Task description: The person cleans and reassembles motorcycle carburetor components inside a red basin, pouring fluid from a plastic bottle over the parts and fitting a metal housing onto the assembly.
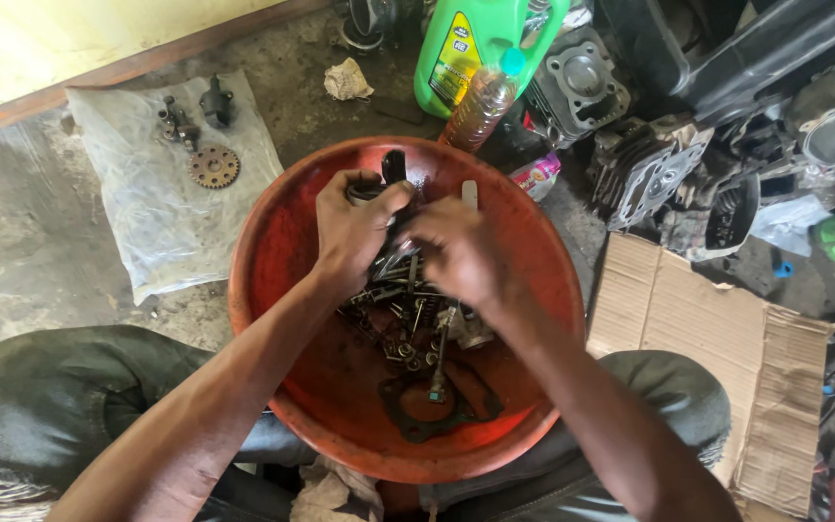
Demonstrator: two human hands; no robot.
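Over the round orange-red plastic basin (273, 251), the left hand (355, 232) is clamped on a dark oily metal engine part (393, 166); the right hand's (456, 253) grip is blurred, cannot tell. Greasy fingers could let it slip onto the loose bolts (408, 338) at the basin's bottom.

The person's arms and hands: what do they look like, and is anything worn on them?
Both forearms are bare up to the bottom edge of the picture, with no sleeves showing. The left hand and the right hand wear no gloves, and no watch, ring or bracelet shows. The right hand is blurred, so fine detail on it cannot be told. Dark grey-green trousers cover the knees.
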